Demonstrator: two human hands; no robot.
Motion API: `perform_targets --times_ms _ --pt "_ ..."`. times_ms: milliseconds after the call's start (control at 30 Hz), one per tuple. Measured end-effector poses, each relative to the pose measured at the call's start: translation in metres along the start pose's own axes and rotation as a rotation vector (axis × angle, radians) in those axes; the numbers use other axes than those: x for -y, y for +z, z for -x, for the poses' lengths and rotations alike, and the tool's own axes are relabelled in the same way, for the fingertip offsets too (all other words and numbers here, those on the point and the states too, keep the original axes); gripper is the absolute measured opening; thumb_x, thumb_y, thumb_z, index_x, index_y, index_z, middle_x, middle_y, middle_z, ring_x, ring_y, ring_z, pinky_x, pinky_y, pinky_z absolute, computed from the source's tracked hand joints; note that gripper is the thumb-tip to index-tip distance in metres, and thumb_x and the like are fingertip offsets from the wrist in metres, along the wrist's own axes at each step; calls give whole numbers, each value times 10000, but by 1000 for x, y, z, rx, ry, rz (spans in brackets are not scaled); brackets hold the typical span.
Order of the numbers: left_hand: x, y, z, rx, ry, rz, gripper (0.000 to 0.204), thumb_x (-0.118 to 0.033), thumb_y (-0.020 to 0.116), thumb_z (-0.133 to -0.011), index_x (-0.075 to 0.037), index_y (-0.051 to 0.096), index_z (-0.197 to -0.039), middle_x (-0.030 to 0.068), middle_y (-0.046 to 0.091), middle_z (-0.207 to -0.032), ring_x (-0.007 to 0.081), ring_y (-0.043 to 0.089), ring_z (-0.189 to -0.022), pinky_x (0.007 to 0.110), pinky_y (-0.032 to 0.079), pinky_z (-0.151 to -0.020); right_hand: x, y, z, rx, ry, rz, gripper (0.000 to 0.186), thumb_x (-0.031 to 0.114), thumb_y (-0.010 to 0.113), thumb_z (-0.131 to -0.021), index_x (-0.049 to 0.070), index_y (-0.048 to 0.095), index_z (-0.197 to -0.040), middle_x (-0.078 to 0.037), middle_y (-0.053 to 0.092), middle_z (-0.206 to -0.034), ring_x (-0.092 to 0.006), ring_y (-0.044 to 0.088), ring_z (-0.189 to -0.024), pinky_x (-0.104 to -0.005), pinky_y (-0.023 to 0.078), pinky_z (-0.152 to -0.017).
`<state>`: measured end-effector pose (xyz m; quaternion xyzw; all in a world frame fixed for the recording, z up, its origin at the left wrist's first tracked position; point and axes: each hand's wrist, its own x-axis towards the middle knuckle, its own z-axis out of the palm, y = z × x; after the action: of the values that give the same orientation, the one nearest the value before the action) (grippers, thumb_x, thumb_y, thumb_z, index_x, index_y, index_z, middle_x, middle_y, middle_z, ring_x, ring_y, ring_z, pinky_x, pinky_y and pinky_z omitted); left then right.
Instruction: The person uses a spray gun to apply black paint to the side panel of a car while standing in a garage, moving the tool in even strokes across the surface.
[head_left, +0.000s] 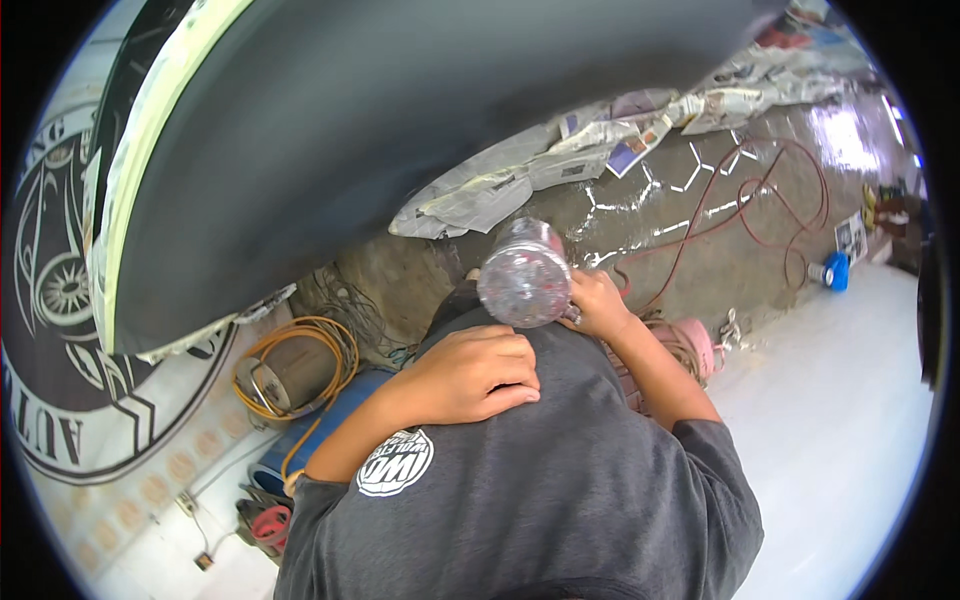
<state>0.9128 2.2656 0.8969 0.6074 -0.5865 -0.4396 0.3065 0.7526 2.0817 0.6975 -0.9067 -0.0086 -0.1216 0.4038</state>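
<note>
My right hand (597,303) is wrapped round the handle of a spray gun, mostly hidden behind its cup and my fingers. The paint-spattered cup (524,285) points its round, see-through end up toward me. Loosely curled, my left hand (478,372) rests against the front of my dark grey shirt, with nothing showing in its fingers. Ahead of both hands looms a large dark car body panel (330,120), its left edge lined with pale yellow-green masking (150,130). Newspaper sheets (480,205) cover the area along its lower edge. The gun's cup is apart from the panel.
A red hose (690,235) loops over the wet-looking floor at right. A blue can (837,271) lies beyond it. An orange hose (345,345) coils round a tank at left, by a blue cylinder (330,420). A pink container (693,345) stands behind my right forearm.
</note>
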Motion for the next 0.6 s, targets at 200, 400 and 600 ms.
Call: perform_targets --times_ms 200,400,600 --pt "-4 -37 33 78 73 37 177 -215 788 -888 -48 766 -943 63 724 -957 250 681 -887 384 534 -796 14 21 8 -42 32 15 569 305 817 -762 115 618 -1261 -104 693 -1181 -337 719 -872 -449 587 -731" --pt "-43 -209 201 -959 21 -552 450 -314 440 -1117 67 678 -1119 165 677 -1038 212 604 -915 331 461 -724 39 45 23 -132 34 12 482 232 774 -757 87 639 -1197 -109 694 -1169 -332 721 -841 -434 586 -712" --pt "-34 -305 242 -1464 -107 -1053 451 -236 353 -1119 13 647 -1353 172 674 -1302 286 617 -1241 385 461 -1048 69 63 18 -194 70 114 427 193 746 -757 68 649 -1154 -112 695 -1157 -311 724 -816 -419 587 -690"
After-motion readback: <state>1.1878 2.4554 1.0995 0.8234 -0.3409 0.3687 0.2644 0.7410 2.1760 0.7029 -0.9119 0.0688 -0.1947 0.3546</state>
